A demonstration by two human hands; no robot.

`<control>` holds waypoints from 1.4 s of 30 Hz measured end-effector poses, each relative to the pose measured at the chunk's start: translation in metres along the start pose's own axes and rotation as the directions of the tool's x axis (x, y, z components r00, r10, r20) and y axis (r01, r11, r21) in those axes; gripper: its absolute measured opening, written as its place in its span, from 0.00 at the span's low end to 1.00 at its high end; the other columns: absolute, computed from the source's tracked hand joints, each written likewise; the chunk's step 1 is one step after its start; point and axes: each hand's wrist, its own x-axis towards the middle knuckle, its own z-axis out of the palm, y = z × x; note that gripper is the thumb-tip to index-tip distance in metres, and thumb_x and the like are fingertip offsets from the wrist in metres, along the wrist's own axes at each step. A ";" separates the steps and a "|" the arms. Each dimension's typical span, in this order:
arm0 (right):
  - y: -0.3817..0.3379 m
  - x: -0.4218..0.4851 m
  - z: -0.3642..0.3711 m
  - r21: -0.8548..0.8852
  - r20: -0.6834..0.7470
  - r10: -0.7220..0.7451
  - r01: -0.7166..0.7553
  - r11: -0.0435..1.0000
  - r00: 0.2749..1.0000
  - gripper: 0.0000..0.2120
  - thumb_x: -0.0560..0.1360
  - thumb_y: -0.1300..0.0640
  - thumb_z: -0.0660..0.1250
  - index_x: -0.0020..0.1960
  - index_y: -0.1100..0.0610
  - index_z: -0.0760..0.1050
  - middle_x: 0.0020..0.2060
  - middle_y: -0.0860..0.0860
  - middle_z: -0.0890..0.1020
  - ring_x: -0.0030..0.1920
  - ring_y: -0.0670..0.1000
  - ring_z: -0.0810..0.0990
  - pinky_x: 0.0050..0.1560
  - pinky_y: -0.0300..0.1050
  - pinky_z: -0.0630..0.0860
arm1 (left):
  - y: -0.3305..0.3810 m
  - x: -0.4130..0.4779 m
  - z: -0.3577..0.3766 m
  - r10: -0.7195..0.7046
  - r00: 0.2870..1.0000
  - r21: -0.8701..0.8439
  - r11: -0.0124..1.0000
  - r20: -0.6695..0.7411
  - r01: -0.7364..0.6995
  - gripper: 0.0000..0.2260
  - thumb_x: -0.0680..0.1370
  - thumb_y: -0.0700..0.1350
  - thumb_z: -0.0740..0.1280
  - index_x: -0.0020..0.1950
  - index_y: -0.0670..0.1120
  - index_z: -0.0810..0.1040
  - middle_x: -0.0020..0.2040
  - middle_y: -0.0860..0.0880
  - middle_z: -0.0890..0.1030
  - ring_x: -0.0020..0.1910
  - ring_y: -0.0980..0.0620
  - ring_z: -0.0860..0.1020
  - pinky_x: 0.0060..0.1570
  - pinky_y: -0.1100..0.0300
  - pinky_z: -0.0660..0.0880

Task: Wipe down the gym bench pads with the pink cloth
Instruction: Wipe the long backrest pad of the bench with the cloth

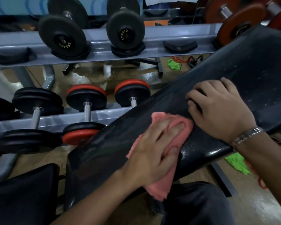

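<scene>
A long black bench back pad [243,67] slants from lower left up to the upper right; its surface looks wet and speckled. My left hand [154,153] lies flat on the pink cloth [161,187], pressing it against the pad's lower middle. The cloth hangs over the pad's near edge. My right hand [217,108], with a metal watch on the wrist, grips the pad's far edge just above the cloth, fingers curled over it. A second black seat pad [23,195] sits at the lower left.
A grey two-tier dumbbell rack [96,54] stands close behind the bench with black and red-black dumbbells [86,101]. Green cloths [237,163] and red bands lie on the brown floor at right. My dark-trousered knee [196,203] is below the pad.
</scene>
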 end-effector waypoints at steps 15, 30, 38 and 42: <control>0.000 0.001 -0.003 0.010 0.004 0.012 -0.012 1.000 1.000 0.14 0.81 0.51 0.57 0.56 0.55 0.80 0.55 0.55 0.81 0.60 0.61 0.78 0.72 0.67 0.65 | -0.077 0.049 -0.019 -0.238 0.970 -0.010 0.971 -0.056 0.237 0.28 0.82 0.55 0.57 0.83 0.51 0.63 0.79 0.47 0.66 0.78 0.46 0.68 0.75 0.52 0.65; -0.001 0.000 -0.003 0.006 0.034 0.027 -0.028 1.000 0.999 0.14 0.81 0.50 0.58 0.56 0.55 0.79 0.55 0.55 0.80 0.60 0.62 0.77 0.72 0.67 0.65 | -0.102 0.075 -0.014 -0.576 0.807 -0.111 0.817 -0.133 0.565 0.24 0.83 0.53 0.59 0.81 0.55 0.67 0.74 0.48 0.70 0.72 0.49 0.72 0.64 0.60 0.65; -0.003 0.001 -0.004 0.010 0.038 0.025 -0.026 1.000 0.999 0.15 0.81 0.50 0.57 0.56 0.55 0.79 0.55 0.55 0.80 0.60 0.61 0.77 0.73 0.67 0.64 | -0.087 0.033 -0.014 -0.234 0.967 -0.079 0.971 -0.103 0.226 0.29 0.80 0.51 0.58 0.82 0.49 0.66 0.78 0.50 0.67 0.79 0.53 0.66 0.79 0.56 0.61; -0.002 0.001 -0.003 0.011 0.033 0.020 -0.020 1.000 0.999 0.14 0.81 0.50 0.58 0.56 0.55 0.79 0.55 0.55 0.80 0.60 0.62 0.78 0.72 0.67 0.65 | -0.099 0.071 -0.016 -0.696 0.708 -0.118 0.718 -0.120 0.686 0.24 0.84 0.56 0.55 0.79 0.54 0.69 0.70 0.46 0.71 0.71 0.43 0.73 0.63 0.54 0.65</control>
